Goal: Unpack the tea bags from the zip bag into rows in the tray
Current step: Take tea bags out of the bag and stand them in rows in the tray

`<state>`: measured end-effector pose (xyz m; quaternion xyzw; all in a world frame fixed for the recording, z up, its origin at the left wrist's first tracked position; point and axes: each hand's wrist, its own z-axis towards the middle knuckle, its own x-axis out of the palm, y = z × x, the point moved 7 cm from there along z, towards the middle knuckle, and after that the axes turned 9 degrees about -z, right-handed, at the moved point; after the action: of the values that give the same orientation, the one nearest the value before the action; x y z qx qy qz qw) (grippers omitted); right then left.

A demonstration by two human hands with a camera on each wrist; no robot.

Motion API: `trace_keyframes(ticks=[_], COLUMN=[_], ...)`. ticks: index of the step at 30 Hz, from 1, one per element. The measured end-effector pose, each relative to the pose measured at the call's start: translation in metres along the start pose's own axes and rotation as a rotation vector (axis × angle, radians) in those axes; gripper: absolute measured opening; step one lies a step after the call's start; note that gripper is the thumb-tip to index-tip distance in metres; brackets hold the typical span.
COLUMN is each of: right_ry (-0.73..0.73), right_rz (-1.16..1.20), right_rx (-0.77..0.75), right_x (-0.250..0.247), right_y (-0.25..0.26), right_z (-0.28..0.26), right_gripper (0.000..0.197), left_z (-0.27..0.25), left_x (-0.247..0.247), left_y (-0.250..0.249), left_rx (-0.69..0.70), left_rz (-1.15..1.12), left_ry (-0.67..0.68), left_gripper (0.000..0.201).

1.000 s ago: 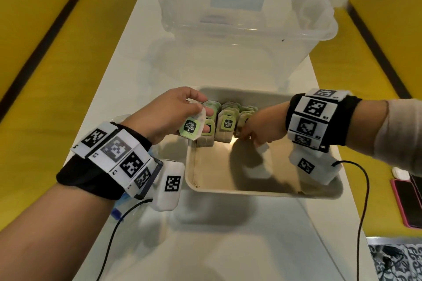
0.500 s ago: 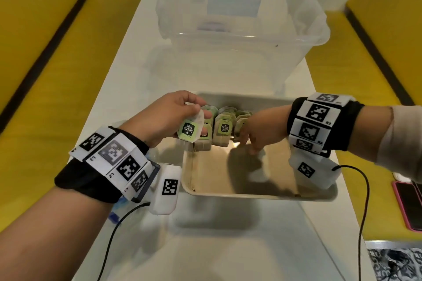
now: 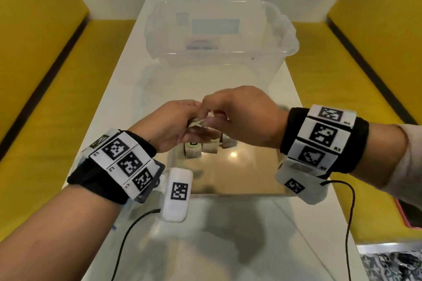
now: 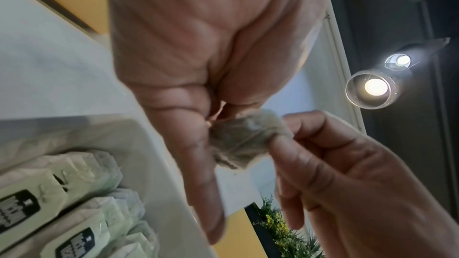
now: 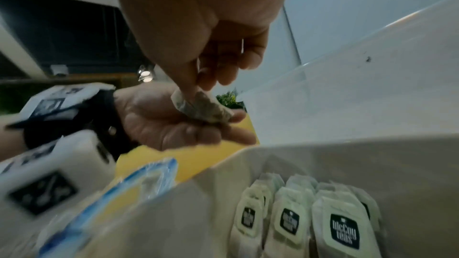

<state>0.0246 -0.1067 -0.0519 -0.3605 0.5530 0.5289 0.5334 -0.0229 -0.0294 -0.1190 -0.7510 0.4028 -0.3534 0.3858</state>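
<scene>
Both hands meet above the far left part of the beige tray (image 3: 251, 175). My left hand (image 3: 173, 125) holds a tea bag (image 3: 196, 122) in its curled fingers, and my right hand (image 3: 237, 116) pinches the same tea bag (image 4: 246, 140) between thumb and forefinger. From the right wrist the tea bag (image 5: 201, 108) lies in the left palm under the right fingertips. Rows of tea bags (image 5: 298, 221) with dark labels stand at the tray's far left, partly hidden in the head view under the hands (image 3: 201, 147). The zip bag (image 5: 119, 199), clear with a blue strip, lies left of the tray.
A large clear plastic bin (image 3: 219, 36) stands on the white table (image 3: 205, 246) beyond the tray. Yellow benches (image 3: 45, 75) flank the table on both sides. A pink phone (image 3: 411, 214) lies on the right bench. Cables trail from both wrist units.
The right hand rose from the tray's tea-bag rows and moved left to the left hand, where it now pinches the tea bag that the left hand holds. Both hands lifted a little.
</scene>
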Motion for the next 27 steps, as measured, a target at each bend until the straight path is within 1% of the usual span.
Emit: trace_keyframes(ticks=[2,3,5,8,10,11,13,15,18,19,21,23,25,27], right_ry=[-0.027,-0.010,0.064,0.135,0.148,0.149,0.127,0.089,0.082,0.076,0.043,0.009,-0.008,-0.031], right_rz=[0.165,0.237,0.339,0.368,0.368,0.367,0.357,0.379,0.417,0.385,0.272,0.179,0.142,0.148], right_rx=[0.099,0.130,0.146,0.133,0.126,0.126,0.150,0.208,0.283,0.291,0.284,0.275,0.261,0.259], right_x=[-0.011,-0.015,-0.018,-0.022,-0.025,-0.025,-0.026,-0.026,-0.023,-0.022,-0.025,-0.030,-0.035,-0.039], right_y=[-0.015,-0.022,-0.031,-0.036,-0.039,-0.041,-0.045,-0.050,-0.055,-0.055,-0.056,-0.055,-0.050,-0.047], right_z=[0.003,0.004,0.006,0.005,0.005,0.004,0.003,0.002,0.000,0.001,0.003,0.005,0.007,0.010], right_gripper=[0.005,0.004,0.014,0.026,0.026,0.023,0.016,0.011,0.017,0.017,0.012,0.010,0.013,0.015], left_z=[0.000,0.000,-0.002,-0.007,-0.008,-0.007,-0.004,-0.001,0.002,0.003,0.004,0.002,0.000,0.001], left_x=[0.001,0.002,0.007,0.022,0.025,0.025,0.024,0.022,0.019,0.017,0.017,0.021,0.025,0.027], left_y=[0.001,0.000,-0.005,-0.006,-0.005,-0.005,-0.007,-0.010,-0.016,-0.017,-0.019,-0.020,-0.021,-0.021], left_rx=[-0.021,0.003,0.075,0.109,0.116,0.123,0.161,0.203,0.268,0.282,0.304,0.329,0.344,0.344], left_rz=[0.058,0.106,0.165,0.128,0.093,0.087,0.074,0.064,0.034,0.029,0.048,0.104,0.145,0.168], left_ry=[0.011,0.017,0.076,0.255,0.309,0.299,0.239,0.179,0.094,0.069,0.069,0.098,0.110,0.102], left_gripper=[0.026,0.027,0.029,0.037,0.033,0.030,0.030,0.028,0.004,0.003,0.008,0.024,0.030,0.042])
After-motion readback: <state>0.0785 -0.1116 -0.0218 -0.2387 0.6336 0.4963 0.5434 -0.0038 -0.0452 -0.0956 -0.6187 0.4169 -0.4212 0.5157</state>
